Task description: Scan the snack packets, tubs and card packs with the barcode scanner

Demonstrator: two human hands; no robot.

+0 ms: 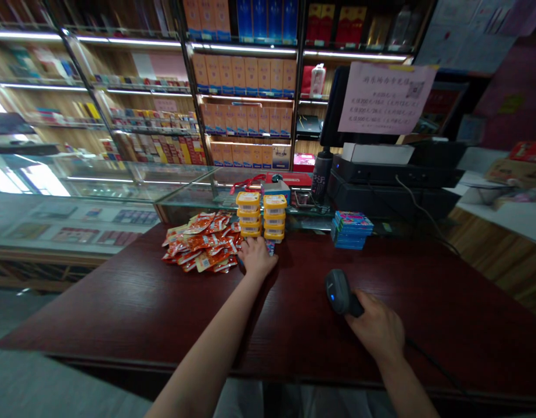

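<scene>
My right hand [378,326] is wrapped around the handle of a black barcode scanner [337,291] with a small blue light, held above the dark wooden counter. On the left, my left hand [255,256] reaches out with its fingers curled over a small blue-purple box [270,248], mostly hidden under the palm. Just behind that hand stand two stacks of yellow-lidded tubs [274,217]. A loose heap of orange-red snack packets [204,244] lies to its left. Farther right is a neat stack of blue boxes [351,231] with colourful tops.
The dark red-brown counter [302,342] ends at a near edge by my body. Behind it are a glass display case [184,188], a monitor with a taped paper sign [385,98] and a black bottle [321,177]. The scanner's cable [437,363] trails right.
</scene>
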